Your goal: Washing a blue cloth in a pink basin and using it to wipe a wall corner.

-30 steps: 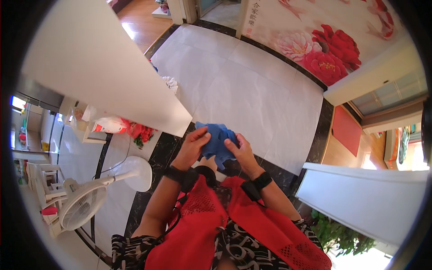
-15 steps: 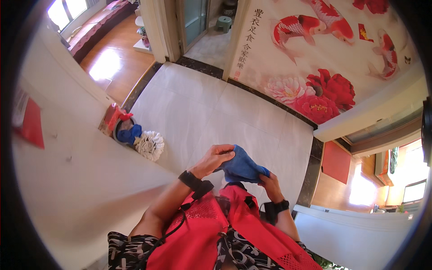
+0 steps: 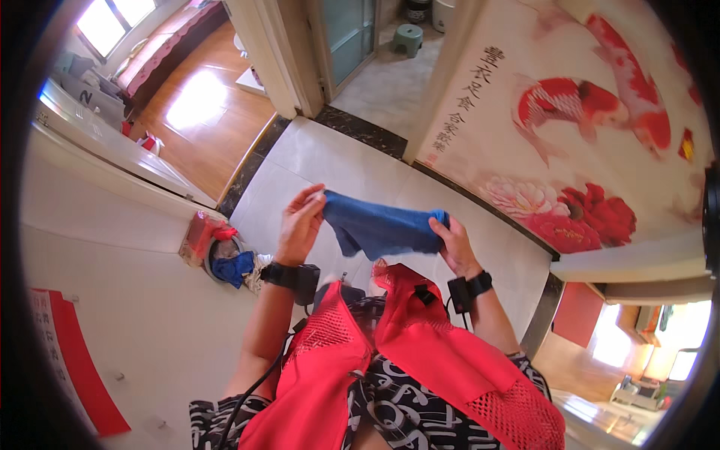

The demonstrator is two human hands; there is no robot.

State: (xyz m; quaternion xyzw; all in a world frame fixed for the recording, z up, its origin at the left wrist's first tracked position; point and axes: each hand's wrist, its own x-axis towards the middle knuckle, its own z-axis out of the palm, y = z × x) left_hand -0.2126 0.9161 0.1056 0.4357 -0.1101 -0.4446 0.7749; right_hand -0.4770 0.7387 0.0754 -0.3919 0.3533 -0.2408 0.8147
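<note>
A blue cloth (image 3: 382,225) is stretched between my two hands, out in front of my body. Its left end is pinched between the fingers and thumb of my left hand (image 3: 301,229). My right hand (image 3: 454,246) grips the other end, thumb on top of the fabric. The lower edge of the cloth droops unevenly. Black straps with small dark boxes sit on both my wrists.
By the white wall on the left stands a bucket (image 3: 212,259) with a blue cloth (image 3: 234,268) and a white mop head (image 3: 259,271). Ahead are a doorway with a green stool (image 3: 409,39) and a koi mural (image 3: 577,112). A wood-floored room (image 3: 195,112) opens at upper left.
My hands have moved up and further apart, pulling the bunched cloth out wide. My view has turned, so the room's features sit differently.
</note>
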